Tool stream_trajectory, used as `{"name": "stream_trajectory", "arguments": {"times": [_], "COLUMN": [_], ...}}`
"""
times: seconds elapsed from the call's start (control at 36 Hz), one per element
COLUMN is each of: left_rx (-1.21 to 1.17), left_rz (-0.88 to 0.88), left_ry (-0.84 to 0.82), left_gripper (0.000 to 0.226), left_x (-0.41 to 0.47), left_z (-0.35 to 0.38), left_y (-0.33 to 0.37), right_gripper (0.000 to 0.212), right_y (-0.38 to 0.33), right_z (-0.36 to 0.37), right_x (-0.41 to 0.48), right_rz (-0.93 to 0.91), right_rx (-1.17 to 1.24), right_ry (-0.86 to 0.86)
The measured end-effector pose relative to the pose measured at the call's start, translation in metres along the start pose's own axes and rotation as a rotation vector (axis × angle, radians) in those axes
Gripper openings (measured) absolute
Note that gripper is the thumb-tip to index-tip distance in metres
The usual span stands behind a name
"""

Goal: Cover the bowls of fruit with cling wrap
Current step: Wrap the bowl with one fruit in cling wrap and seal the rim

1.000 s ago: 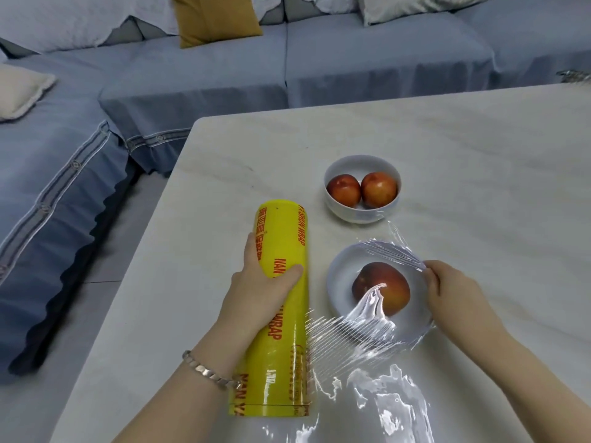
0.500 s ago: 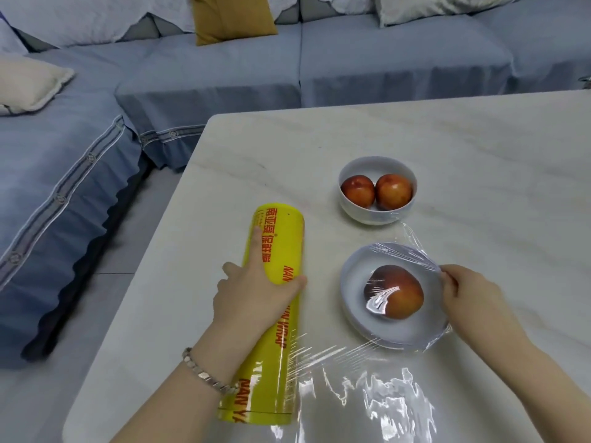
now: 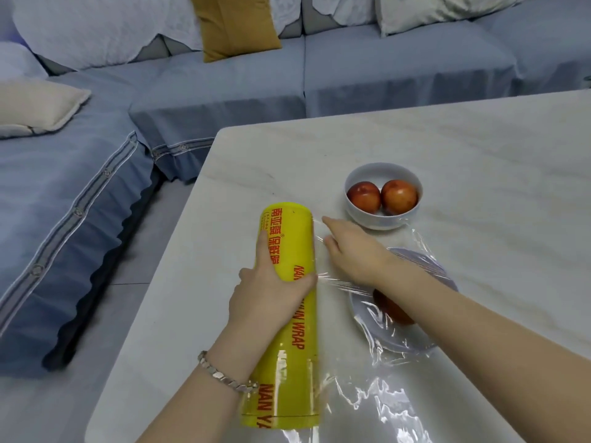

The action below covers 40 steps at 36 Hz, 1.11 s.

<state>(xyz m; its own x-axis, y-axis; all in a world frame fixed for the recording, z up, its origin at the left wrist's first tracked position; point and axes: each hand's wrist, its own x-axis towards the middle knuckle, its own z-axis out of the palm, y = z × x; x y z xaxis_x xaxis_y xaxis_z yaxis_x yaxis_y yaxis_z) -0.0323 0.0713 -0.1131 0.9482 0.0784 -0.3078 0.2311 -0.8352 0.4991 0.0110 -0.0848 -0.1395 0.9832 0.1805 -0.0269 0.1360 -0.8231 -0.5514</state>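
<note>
A yellow cling wrap roll (image 3: pixel 287 302) lies lengthwise on the white table (image 3: pixel 479 187). My left hand (image 3: pixel 271 292) grips its middle from above. My right hand (image 3: pixel 348 251) reaches across to the roll's right side, fingers straight and touching the clear film (image 3: pixel 377 394) where it leaves the roll. The film stretches right over a near white bowl (image 3: pixel 441 276) holding one red fruit (image 3: pixel 388 310), partly hidden by my right forearm. A far white bowl (image 3: pixel 383 219) holds two red fruits (image 3: pixel 382 196) and is uncovered.
The table's left edge runs close beside the roll. A blue sofa (image 3: pixel 224 91) with white cushions and a mustard cushion (image 3: pixel 236 24) wraps around the far and left sides. Loose film lies crinkled on the table near me.
My right hand left the near bowl's right rim and moved left across it to the film at the roll. The left hand keeps holding the roll. The view shifted slightly.
</note>
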Motion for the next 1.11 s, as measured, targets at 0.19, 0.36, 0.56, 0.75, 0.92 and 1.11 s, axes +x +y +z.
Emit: {"name": "stream_trajectory", "arguments": {"times": [0.19,0.36,0.56,0.75,0.92,1.11], "left_rx": [-0.216,-0.304,-0.125,-0.076,-0.052,-0.063], "left_rz": [0.024,-0.007,-0.137,-0.041,-0.02,-0.012], "left_ry": [-0.032,-0.082,-0.095,0.024,0.018,0.031], "left_gripper": [0.095,0.087,0.086,0.097,0.096,0.092], "left_x": [0.003,0.003,0.017,0.015,0.017,0.021], "left_z": [0.006,0.01,0.009,0.016,0.015,0.014], "left_y": [-0.001,-0.006,0.015,0.009,0.009,0.004], "right_gripper": [0.043,0.033,0.021,0.029,0.037,0.038], "right_y": [0.008,0.008,0.009,0.006,0.011,0.009], "right_z": [-0.004,-0.005,-0.012,-0.018,-0.01,-0.001], "right_x": [0.008,0.008,0.014,0.021,0.026,0.033], "right_rz": [0.098,0.085,0.171,0.177,0.11,0.065], "right_rx": [0.152,0.184,0.276,0.233,0.283,0.213], "right_ry": [-0.007,-0.012,-0.068,-0.203,-0.174,-0.004]}}
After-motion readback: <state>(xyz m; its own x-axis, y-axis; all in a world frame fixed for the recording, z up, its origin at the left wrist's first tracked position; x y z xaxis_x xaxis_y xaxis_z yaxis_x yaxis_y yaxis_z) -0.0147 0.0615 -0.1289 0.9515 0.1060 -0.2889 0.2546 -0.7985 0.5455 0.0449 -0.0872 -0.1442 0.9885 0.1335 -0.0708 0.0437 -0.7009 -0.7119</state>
